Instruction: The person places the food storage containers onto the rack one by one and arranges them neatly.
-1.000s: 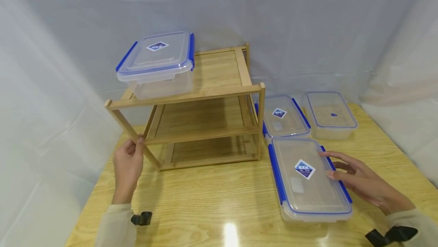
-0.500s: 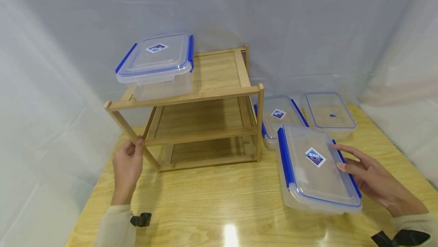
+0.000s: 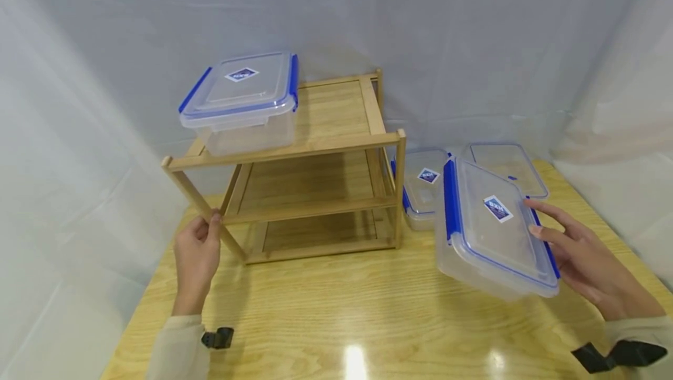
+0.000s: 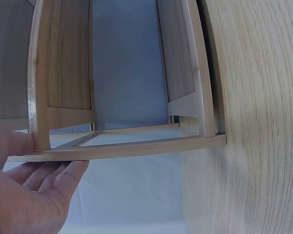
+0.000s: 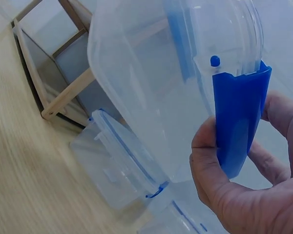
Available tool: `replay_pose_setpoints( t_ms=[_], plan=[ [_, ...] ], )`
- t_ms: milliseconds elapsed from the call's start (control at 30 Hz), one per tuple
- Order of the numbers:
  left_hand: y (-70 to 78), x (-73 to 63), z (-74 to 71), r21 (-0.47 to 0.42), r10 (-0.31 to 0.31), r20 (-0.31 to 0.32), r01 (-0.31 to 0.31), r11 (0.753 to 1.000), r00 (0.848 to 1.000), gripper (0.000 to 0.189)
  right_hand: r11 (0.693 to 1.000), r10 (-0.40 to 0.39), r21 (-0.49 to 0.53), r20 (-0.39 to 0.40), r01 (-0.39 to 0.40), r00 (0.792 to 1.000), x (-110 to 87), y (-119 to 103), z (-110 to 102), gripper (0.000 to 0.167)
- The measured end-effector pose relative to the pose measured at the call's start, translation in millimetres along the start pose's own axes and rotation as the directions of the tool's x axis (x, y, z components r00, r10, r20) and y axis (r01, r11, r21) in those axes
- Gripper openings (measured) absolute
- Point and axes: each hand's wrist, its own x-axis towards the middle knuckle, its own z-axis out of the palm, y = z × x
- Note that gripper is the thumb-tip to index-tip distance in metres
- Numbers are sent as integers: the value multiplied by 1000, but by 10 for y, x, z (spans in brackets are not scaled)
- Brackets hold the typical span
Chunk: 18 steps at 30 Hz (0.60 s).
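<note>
Your head camera looks forward and down from above the near side of the surface [image 3: 315,310]; it stands farthest back, taking in the whole rack [image 3: 310,178], the held box [image 3: 486,245], your left fingers [image 3: 214,225] and your right fingers [image 3: 551,210]. Your left wrist camera sits close to the rack, looking in between its shelves, turned sideways so that the surface runs up the right side of its view. Your right wrist camera faces the held box from very near, tilted, with the surface slanting at left. Head and left wrist share the rack's near left post; head and right wrist share the held box and the box beside the rack [image 3: 420,190]. Both wrist views catch some of the rack.
</note>
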Motion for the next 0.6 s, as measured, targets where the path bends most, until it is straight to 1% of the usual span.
replay_pose_setpoints(
  t_ms=[167,300,500,600],
  plan=[
    [-2,0,-3,-15,-3,7,3,1000,1000,47,998,-22,55,9,22,1000,58,-92,54,50],
    [-4,3,-1,-19,-1,6,1,1000,1000,48,991,-56,126,22,53,998,129,-165,108,48],
    [-3,6,-1,-17,3,6,-2,1000,1000,48,963,-121,248,42,107,992,262,-338,224,46],
    [-2,3,-1,-15,4,3,-4,1000,1000,48,956,-134,262,1,129,991,331,-456,302,43]
  ],
)
